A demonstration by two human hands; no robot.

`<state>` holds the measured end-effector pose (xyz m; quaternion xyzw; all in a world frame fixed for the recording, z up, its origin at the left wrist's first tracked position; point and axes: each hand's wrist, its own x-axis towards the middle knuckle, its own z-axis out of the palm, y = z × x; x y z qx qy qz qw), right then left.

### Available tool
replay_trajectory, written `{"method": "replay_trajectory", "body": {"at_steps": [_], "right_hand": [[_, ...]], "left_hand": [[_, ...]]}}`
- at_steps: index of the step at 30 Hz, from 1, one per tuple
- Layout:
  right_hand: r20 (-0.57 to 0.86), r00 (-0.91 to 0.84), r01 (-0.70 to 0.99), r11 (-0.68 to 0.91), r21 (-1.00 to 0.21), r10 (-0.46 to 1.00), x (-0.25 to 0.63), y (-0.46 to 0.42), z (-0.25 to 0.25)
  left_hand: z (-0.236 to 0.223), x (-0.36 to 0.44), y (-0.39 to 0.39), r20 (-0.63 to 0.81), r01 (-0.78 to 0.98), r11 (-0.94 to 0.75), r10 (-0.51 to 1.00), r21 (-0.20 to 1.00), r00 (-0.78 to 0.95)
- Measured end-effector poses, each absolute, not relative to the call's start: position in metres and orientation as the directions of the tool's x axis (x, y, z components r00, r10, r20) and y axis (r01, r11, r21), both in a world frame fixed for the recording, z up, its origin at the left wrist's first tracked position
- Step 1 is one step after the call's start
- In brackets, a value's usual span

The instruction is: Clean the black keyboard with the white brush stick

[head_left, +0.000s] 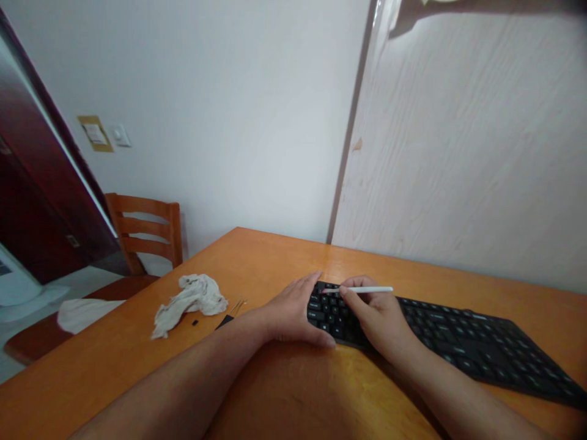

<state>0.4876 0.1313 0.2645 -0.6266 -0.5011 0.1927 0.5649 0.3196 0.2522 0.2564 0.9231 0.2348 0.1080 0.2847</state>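
Note:
A black keyboard [440, 333] lies on the wooden table, running from the middle to the right edge of the view. My left hand [293, 308] grips its left end, thumb along the near edge and fingers at the far edge. In my right hand [373, 308] is a slim white-handled brush [367, 289], pinched between thumb and fingers. The brush's small pinkish tip is at the keys near the upper left corner. My right hand and wrist hide part of the keyboard's middle.
On the table [275, 250], left of my hands, lie a crumpled whitish cloth [195, 299], a small black piece [195, 322] like a keycap, thin sticks [236, 307] and a partly hidden dark object [224, 321]. A wooden chair [149, 229] stands at the left; a wall is behind.

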Motion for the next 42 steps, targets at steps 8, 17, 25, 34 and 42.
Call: {"method": "replay_trajectory", "body": {"at_steps": [8, 17, 25, 34, 42], "right_hand": [[0.327, 0.429, 0.388, 0.155, -0.909, 0.842, 0.4899, 0.1308, 0.2651], [0.353, 0.428, 0.361, 0.201, -0.911, 0.832, 0.4915, 0.1357, 0.2619], [0.363, 0.457, 0.374, 0.196, -0.907, 0.812, 0.4956, 0.1388, 0.2626], [0.395, 0.393, 0.486, 0.177, -0.856, 0.83, 0.4946, 0.1369, 0.2596], [0.414, 0.284, 0.595, 0.179, -0.783, 0.865, 0.4919, 0.1352, 0.2575]], "left_hand": [[0.2571, 0.3188, 0.252, 0.048, 0.392, -0.722, 0.505, 0.57, 0.862], [0.2579, 0.3181, 0.2534, 0.031, 0.392, -0.729, 0.492, 0.561, 0.87], [0.2528, 0.3181, 0.2555, 0.038, 0.39, -0.717, 0.502, 0.578, 0.864], [0.2608, 0.3177, 0.2511, 0.029, 0.385, -0.719, 0.49, 0.578, 0.871], [0.2606, 0.3197, 0.2511, 0.04, 0.381, -0.73, 0.486, 0.568, 0.873]]}}
